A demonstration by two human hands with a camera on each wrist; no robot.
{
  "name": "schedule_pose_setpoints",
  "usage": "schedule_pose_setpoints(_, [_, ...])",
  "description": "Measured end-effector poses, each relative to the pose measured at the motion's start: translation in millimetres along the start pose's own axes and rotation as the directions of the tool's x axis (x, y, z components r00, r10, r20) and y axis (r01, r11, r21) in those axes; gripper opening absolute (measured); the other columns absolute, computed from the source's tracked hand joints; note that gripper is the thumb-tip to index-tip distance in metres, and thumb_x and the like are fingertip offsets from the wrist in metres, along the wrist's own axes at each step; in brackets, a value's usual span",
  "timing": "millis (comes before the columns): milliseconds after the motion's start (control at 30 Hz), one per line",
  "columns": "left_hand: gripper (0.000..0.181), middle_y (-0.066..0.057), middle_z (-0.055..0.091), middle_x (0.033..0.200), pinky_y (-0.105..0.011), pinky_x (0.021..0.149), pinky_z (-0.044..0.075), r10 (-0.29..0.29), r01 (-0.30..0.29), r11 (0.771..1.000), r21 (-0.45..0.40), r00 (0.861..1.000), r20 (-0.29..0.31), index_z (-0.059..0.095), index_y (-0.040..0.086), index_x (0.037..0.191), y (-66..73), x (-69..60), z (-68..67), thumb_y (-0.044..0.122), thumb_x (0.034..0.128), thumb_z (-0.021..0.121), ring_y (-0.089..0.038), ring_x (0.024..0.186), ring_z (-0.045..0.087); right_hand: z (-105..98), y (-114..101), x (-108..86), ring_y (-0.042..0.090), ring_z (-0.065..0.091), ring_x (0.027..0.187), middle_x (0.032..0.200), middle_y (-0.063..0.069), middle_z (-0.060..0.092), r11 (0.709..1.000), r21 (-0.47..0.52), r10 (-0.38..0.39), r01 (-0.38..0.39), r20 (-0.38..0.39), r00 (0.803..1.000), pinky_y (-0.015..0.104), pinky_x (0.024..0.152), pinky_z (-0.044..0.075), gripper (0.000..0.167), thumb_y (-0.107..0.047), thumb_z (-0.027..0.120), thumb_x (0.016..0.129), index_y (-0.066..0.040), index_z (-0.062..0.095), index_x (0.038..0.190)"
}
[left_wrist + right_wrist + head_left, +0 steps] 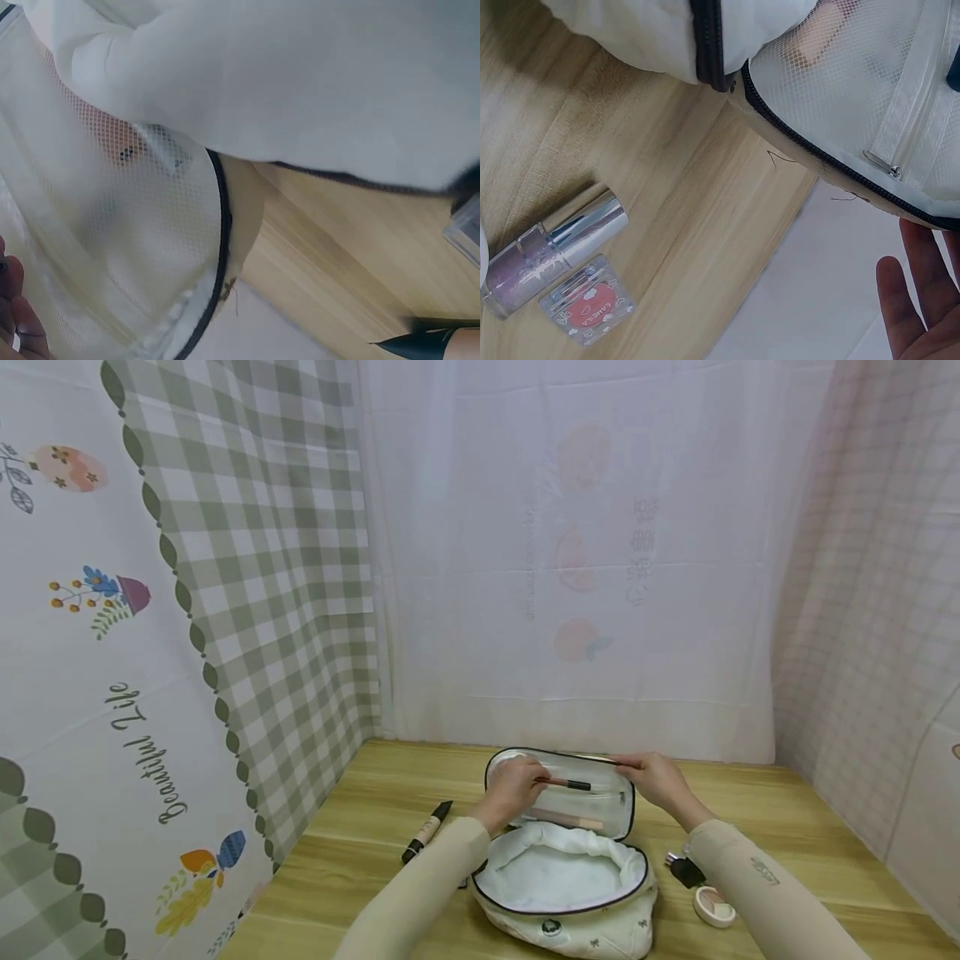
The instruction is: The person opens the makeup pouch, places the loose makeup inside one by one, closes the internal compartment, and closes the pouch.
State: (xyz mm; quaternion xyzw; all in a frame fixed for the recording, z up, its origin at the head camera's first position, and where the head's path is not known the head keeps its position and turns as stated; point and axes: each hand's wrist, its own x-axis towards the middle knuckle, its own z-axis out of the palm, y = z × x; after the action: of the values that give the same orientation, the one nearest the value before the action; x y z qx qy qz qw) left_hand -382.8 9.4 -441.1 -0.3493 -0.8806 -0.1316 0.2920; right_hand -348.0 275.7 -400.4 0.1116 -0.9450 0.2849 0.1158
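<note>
A cream makeup bag stands unzipped on the table, its white interior showing and its lid raised at the back. My left hand pinches a slim reddish-brown makeup pencil with a black end, in front of the lid's inner side. A mesh pocket with a zipper lines the lid, and a long pinkish-beige item shows behind the mesh. My right hand holds the lid's upper right edge. Only some fingertips of the left hand show in the left wrist view.
Left of the bag lies a black-and-beige tube. A round pan compact lies to the right. The right wrist view shows a glittery tube beside a clear square blush case. A white curtain hangs behind the wooden table.
</note>
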Motion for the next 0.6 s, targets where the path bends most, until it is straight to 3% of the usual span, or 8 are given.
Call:
schedule_pose_setpoints(300, [0.008,0.014,0.068,0.086,-0.022,0.067,0.048,0.002,-0.001,0.990,0.138,1.000,-0.004,0.078,0.028,0.093,8.0,1.0,7.9,0.027,0.0848,0.079,-0.006,0.081,0.063,0.0,-0.3,-0.7,0.047,0.056,0.116,0.121,0.026,0.064,1.000,0.014,-0.016,0.016,-0.004,1.000,0.060,0.093,0.044,0.027,-0.014,0.060,0.098,0.001,0.071,0.118])
schedule_pose_setpoints(600, [0.008,0.012,0.069,0.099,-0.023,0.075,0.050,-0.019,-0.003,0.974,0.227,0.995,0.098,0.077,0.028,0.096,9.3,-0.9,8.3,0.031,0.0895,0.074,-0.008,0.089,0.064,1.4,0.1,-0.4,0.048,0.056,0.116,0.121,0.026,0.064,0.999,0.010,-0.030,0.030,-0.017,0.999,0.060,0.093,0.044,0.027,-0.013,0.059,0.098,0.001,0.071,0.119])
